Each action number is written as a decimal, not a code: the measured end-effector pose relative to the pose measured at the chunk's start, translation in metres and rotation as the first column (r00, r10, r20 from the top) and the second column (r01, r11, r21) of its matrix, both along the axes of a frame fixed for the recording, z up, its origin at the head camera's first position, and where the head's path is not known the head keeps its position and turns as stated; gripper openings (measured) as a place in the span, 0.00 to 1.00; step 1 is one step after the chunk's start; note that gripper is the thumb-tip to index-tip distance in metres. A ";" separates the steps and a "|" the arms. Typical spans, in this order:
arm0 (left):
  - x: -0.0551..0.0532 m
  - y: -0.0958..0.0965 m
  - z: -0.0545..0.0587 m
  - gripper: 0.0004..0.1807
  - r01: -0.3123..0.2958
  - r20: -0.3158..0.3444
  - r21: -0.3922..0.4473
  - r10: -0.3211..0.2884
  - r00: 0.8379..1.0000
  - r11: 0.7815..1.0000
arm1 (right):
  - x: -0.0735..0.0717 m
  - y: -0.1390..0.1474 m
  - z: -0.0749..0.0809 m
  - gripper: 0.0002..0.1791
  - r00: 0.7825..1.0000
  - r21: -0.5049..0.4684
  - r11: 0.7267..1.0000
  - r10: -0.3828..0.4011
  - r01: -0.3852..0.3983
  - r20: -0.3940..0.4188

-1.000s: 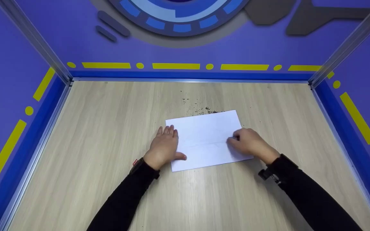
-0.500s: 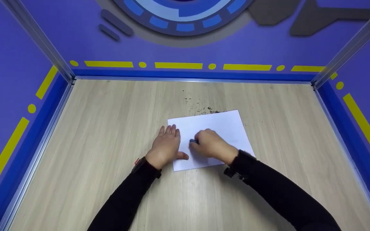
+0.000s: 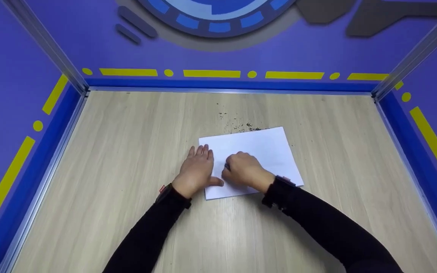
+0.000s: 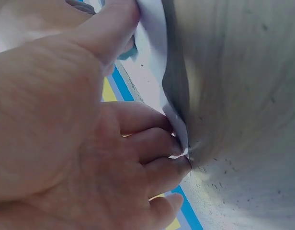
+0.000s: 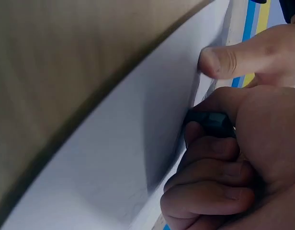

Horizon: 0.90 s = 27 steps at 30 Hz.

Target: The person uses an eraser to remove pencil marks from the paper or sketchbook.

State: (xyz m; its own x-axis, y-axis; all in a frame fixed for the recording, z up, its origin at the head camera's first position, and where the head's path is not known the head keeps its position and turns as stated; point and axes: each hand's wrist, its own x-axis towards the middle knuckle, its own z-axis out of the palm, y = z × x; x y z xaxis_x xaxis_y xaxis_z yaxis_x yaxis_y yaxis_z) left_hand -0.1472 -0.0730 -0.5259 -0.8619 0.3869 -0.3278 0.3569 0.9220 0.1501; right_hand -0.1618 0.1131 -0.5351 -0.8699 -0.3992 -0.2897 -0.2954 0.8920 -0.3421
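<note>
A white sheet of paper point(image 3: 264, 151) lies slightly turned on the wooden table. My left hand point(image 3: 196, 167) rests flat on its left edge, fingers straight and thumb out over the sheet. In the left wrist view the paper's edge bends up a little by the fingertips. My right hand point(image 3: 244, 170) is on the paper's middle left, close to the left thumb. Its fingers curl round a small dark block that looks like an eraser point(image 5: 212, 122), pressed to the sheet. Most of the eraser is hidden in the fist.
Dark crumbs point(image 3: 249, 125) lie scattered on the wooden table point(image 3: 135, 151) just beyond the paper's far edge. Blue panels with yellow marks and metal rails point(image 3: 233, 91) enclose the table at the back and both sides.
My right hand has slid left across the paper with the eraser, from the right edge to near the left thumb. The left hand has stayed on the left edge.
</note>
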 end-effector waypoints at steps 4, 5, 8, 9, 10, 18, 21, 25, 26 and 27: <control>-0.001 0.001 0.003 0.67 -0.005 0.008 -0.024 0.005 1.000 1.000 | -0.002 0.029 0.002 0.17 0.996 -0.037 0.996 -0.083 0.084 0.009; -0.001 0.001 0.003 0.67 -0.006 0.009 -0.030 0.007 1.000 1.000 | -0.002 0.038 0.002 0.17 0.994 -0.050 0.993 -0.109 0.109 0.014; -0.002 0.002 0.005 0.67 -0.006 0.015 -0.037 0.007 1.000 0.999 | -0.002 0.070 0.002 0.16 0.983 -0.087 0.980 -0.177 0.181 0.044; -0.002 0.002 0.005 0.67 -0.005 0.015 -0.038 0.006 1.000 0.999 | -0.002 0.082 0.002 0.15 0.979 -0.096 0.975 -0.198 0.202 0.056; -0.002 0.002 0.005 0.67 -0.003 0.016 -0.040 0.004 1.000 0.999 | -0.002 0.094 0.002 0.14 0.975 -0.104 0.970 -0.213 0.219 0.061; -0.004 0.003 0.004 0.67 0.000 0.027 -0.049 0.002 1.000 0.999 | 0.001 0.164 0.004 0.14 0.953 -0.074 0.950 -0.302 0.303 0.022; -0.004 0.002 0.003 0.67 -0.007 0.032 -0.042 0.009 0.999 0.999 | 0.002 0.169 0.004 0.15 0.952 -0.056 0.951 -0.305 0.305 0.016; -0.002 0.003 0.002 0.67 -0.012 0.038 -0.019 0.012 0.999 1.000 | 0.004 0.169 0.003 0.17 0.953 -0.024 0.952 -0.304 0.304 0.004; -0.001 0.003 0.001 0.67 -0.012 0.039 -0.014 0.013 0.999 1.000 | 0.004 0.168 0.003 0.18 0.951 -0.022 0.951 -0.310 0.310 0.004; -0.001 0.003 0.001 0.67 -0.012 0.037 -0.014 0.012 0.999 1.000 | 0.004 0.168 0.003 0.18 0.948 -0.027 0.948 -0.317 0.318 0.008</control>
